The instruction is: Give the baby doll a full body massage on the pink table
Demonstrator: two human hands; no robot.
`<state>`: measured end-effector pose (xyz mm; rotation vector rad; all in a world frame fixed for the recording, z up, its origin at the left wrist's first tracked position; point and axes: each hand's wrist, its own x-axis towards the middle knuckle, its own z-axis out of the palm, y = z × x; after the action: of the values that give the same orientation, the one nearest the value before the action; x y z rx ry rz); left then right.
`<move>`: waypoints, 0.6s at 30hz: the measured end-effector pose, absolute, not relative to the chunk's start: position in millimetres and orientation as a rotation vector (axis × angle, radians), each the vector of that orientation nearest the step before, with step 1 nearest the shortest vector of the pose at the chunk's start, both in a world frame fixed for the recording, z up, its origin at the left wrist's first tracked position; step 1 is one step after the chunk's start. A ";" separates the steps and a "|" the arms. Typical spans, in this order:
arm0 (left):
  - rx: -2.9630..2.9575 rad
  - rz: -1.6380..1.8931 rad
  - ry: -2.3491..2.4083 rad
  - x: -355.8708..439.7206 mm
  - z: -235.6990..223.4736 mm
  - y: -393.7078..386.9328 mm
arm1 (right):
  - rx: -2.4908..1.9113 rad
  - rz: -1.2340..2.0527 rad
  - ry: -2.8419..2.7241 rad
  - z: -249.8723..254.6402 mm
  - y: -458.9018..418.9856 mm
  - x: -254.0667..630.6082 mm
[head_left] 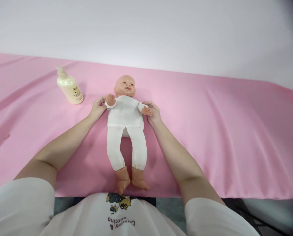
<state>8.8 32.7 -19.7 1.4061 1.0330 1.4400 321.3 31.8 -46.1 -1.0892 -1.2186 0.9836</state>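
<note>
Doll [125,111] held at both sleeves

The left hand [99,106] has its fingers nearly closed on one cuff; those of the right hand [154,113] curl around the other, partly hidden by the doll's hand. The doll lies face up between them, head toward the wall [146,32], feet at the near edge. Beyond the left hand stands a cream-coloured pump bottle [71,90]; how full, I cannot tell. Wrinkled pink cloth [190,141] covers the table, before a plain white wall. Grey-green floor [170,211] shows below.
</note>
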 end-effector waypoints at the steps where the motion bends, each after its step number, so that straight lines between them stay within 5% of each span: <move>1: 1.406 1.437 1.025 8.8 -21.0 33.5 | -1.078 0.995 -1.186 -45.7 31.5 319.6; 18: 1.611 1.335 1.308 0.4 -26.8 38.2 | -1.262 0.779 -1.467 -32.8 14.4 314.3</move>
<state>0.4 38.2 -26.8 1.6107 1.3084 1.3347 314.3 14.4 -32.8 -1.2617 -1.4669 0.7786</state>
